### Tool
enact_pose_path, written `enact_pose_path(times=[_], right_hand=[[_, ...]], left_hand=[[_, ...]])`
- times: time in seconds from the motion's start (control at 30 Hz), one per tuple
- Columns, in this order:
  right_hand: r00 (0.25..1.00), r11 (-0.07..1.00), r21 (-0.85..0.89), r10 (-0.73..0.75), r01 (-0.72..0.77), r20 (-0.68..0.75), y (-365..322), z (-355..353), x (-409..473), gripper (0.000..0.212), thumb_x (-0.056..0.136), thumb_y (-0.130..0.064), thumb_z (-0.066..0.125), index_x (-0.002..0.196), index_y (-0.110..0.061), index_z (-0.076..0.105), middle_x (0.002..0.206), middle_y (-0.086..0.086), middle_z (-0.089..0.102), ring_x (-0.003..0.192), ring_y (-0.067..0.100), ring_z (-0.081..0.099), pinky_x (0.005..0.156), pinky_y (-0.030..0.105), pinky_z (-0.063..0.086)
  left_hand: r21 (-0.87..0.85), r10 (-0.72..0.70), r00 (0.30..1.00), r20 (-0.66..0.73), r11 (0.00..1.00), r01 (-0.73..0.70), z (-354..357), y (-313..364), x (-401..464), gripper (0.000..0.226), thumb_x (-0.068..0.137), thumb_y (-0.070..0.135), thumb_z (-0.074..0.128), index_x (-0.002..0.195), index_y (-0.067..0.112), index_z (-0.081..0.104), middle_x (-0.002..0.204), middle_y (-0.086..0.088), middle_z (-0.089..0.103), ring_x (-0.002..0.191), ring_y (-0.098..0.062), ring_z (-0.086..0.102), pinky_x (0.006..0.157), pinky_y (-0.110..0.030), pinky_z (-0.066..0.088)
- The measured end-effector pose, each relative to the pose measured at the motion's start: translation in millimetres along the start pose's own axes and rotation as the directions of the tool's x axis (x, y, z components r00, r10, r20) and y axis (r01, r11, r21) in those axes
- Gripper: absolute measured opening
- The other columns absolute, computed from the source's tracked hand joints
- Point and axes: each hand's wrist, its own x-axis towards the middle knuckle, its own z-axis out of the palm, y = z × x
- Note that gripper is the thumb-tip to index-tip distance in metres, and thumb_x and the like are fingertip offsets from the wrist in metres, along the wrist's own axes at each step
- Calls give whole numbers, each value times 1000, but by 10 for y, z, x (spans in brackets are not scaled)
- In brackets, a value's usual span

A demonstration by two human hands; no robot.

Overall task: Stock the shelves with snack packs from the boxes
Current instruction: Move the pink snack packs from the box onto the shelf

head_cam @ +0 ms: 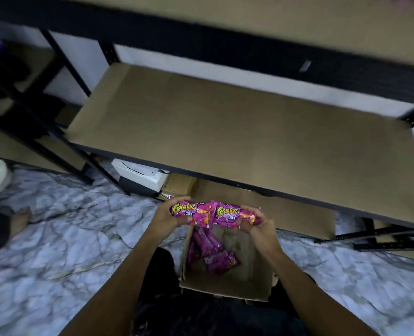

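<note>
Between both hands I hold a bunch of pink snack packs (pixel 215 214) above an open cardboard box (pixel 227 287) on the floor. My left hand (pixel 170 218) grips the left end of the bunch, and my right hand (pixel 259 226) grips the right end. Several more pink packs (pixel 210 253) lie inside the box. Just beyond my hands is a brown shelf board (pixel 237 132) with a black frame, with nothing on it. Another shelf board (pixel 298 23) runs above it.
A white and black device (pixel 140 178) sits under the shelf at the left. A flat cardboard piece (pixel 286 209) lies under the shelf behind the box. The floor is marble-patterned (pixel 55 238). Another person's bare foot (pixel 20 220) shows at the far left, next to a second rack (pixel 19 93).
</note>
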Motion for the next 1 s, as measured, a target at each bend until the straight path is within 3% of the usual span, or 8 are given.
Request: enact_pose_path(times=[0.13,0.2,0.27,0.37,0.5,0.77,0.9,1.0], right_hand=[[992,994,-34,-105,108,75,-940,139,-574,37,80,-7,74,113,-24,68,101,0,75,89,45,66,77,61,53],[984,986,-28,-165,167,62,-1418,250,-814,38,81,-3,73,114,-19,67,98,3,74,82,23,72,68,40,59],[970,970,-16,-244,244,23,-1857,375,-1060,39,79,-1,74,115,-16,66,104,0,71,86,6,70,71,22,57],[946,945,16,-325,325,-8,-2324,571,-1451,38,80,0,73,111,-21,66,107,2,71,93,14,70,82,27,58],[899,897,64,-436,438,-50,-2965,912,-1730,37,82,9,69,107,-18,68,94,-5,76,88,11,71,79,23,57],[716,715,44,-695,698,-67,-3962,1426,-1965,40,83,8,68,112,-18,67,104,-1,71,93,6,68,85,18,51],[659,660,10,-748,751,-73,-4367,1525,-1779,41,86,5,66,121,-18,62,106,-5,68,95,2,65,85,13,47],[647,648,-98,-761,755,-47,-4586,1620,-1401,40,85,-1,70,120,-17,61,110,-18,62,97,-13,57,87,4,38]], left_hand=[[-30,65,997,-43,997,-67,-340,857,-519,52,72,-16,73,114,14,65,109,-13,65,85,-10,68,67,-23,55],[-29,118,990,-77,992,-120,-508,1322,-744,53,72,-16,73,114,15,64,103,-8,65,80,-5,67,68,-20,55],[-20,161,983,-86,986,-163,-681,1767,-952,53,73,-15,73,116,13,62,95,-3,66,76,-1,66,68,-16,53],[10,231,971,-56,973,-231,-973,2321,-1250,54,73,-13,74,119,10,60,94,-4,67,79,-2,66,69,-15,52],[94,352,936,-17,932,-349,-1456,3078,-1493,52,72,-5,78,114,21,63,96,-1,69,84,-8,68,74,-19,55],[78,586,808,-63,810,-581,-1925,3994,-1710,46,67,8,77,107,24,62,96,10,71,86,-8,65,77,-20,55],[152,645,759,-90,762,-629,-2055,4341,-1559,43,76,-1,76,104,27,58,94,9,68,83,-4,64,74,-16,53],[260,647,758,-80,748,-611,-2147,4575,-1271,45,80,-9,70,101,27,50,95,4,60,72,6,59,66,-10,47]])
